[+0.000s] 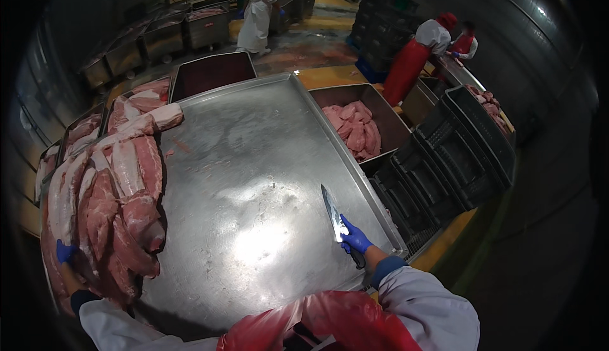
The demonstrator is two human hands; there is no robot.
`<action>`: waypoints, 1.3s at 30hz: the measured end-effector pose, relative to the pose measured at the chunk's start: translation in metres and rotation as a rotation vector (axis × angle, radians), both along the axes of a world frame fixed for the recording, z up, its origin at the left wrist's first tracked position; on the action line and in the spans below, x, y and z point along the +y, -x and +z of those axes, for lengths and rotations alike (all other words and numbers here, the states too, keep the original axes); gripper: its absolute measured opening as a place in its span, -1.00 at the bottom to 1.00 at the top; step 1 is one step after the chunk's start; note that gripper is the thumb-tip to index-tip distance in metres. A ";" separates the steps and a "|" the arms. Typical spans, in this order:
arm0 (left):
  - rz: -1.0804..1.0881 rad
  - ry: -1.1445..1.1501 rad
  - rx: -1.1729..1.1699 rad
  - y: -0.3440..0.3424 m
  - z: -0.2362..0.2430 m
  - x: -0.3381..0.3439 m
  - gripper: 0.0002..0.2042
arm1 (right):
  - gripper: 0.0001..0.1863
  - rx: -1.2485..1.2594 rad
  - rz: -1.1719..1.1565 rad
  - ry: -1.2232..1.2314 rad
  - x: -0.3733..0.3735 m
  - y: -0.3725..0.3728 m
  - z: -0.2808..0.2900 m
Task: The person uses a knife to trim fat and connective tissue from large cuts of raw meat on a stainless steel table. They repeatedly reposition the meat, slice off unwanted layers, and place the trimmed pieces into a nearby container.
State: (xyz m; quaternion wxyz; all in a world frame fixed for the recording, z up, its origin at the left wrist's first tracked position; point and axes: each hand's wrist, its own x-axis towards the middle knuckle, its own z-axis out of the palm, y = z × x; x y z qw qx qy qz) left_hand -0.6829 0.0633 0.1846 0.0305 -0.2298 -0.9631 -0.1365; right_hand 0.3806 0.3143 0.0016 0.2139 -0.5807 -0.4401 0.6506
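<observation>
My left hand (pixel 66 253), in a blue glove, grips a long strip of pale pink pork (pixel 63 206) at the left of the steel table (pixel 228 154). More long pork cuts with white fat (pixel 133 167) lie piled around it, along the table's left side. My right hand (pixel 353 238), also blue-gloved, is closed on a knife (pixel 331 211) near the table's right edge; the blade points away from me, and part of the dark handle shows below my fingers.
Meat bins (pixel 136 87) line the left; an empty dark bin (pixel 212 75) adjoins the far edge. A bin of pink cuts (pixel 355 126) and black crates (pixel 457 154) stand right. Behind are carts (pixel 158 34), a white-coated person (pixel 257 12) and two red-aproned workers (pixel 412 65).
</observation>
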 end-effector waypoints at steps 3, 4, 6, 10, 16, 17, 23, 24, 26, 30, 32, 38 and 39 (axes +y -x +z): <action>-0.117 0.011 0.021 -0.001 0.022 -0.001 -0.33 | -0.11 0.023 -0.020 -0.018 -0.003 -0.001 -0.008; -0.134 0.002 0.050 -0.006 0.028 0.012 -0.35 | -0.12 0.025 -0.036 -0.027 -0.009 -0.005 -0.012; -0.120 -0.035 0.090 -0.017 0.028 0.007 -0.39 | -0.14 0.011 -0.020 -0.065 -0.004 0.000 -0.010; -0.098 -0.094 -0.064 -0.050 0.015 0.017 -0.40 | -0.11 -0.010 0.006 -0.074 0.000 -0.004 -0.005; -0.079 -0.068 -0.044 -0.164 -0.019 0.049 -0.35 | -0.13 0.021 -0.060 -0.065 0.007 -0.002 -0.028; -0.058 0.017 0.004 -0.199 -0.021 0.062 -0.35 | -0.14 0.041 -0.090 -0.041 0.006 -0.005 -0.034; -0.075 -0.163 -0.132 -0.400 -0.093 0.124 -0.28 | -0.12 0.032 -0.040 -0.139 0.001 -0.015 -0.032; -0.087 -0.082 -0.140 -0.412 -0.117 0.113 -0.29 | -0.12 0.036 0.001 -0.183 0.005 -0.013 -0.036; -0.119 -0.052 -0.155 -0.458 -0.174 0.088 -0.34 | -0.13 0.034 0.049 -0.158 0.002 -0.004 -0.023; -0.178 0.100 -0.160 -0.564 -0.169 0.053 -0.43 | -0.13 0.091 0.064 -0.115 0.002 -0.008 -0.021; -0.282 0.120 -0.163 -0.589 -0.166 0.038 -0.45 | -0.12 0.092 0.077 -0.112 0.003 -0.007 -0.020; -0.645 0.207 -0.122 -0.644 -0.155 0.013 -0.46 | -0.13 0.149 0.080 -0.146 0.004 -0.011 -0.033; -0.736 0.248 -0.121 -0.632 -0.151 0.004 -0.44 | -0.13 0.153 0.080 -0.146 0.005 -0.014 -0.040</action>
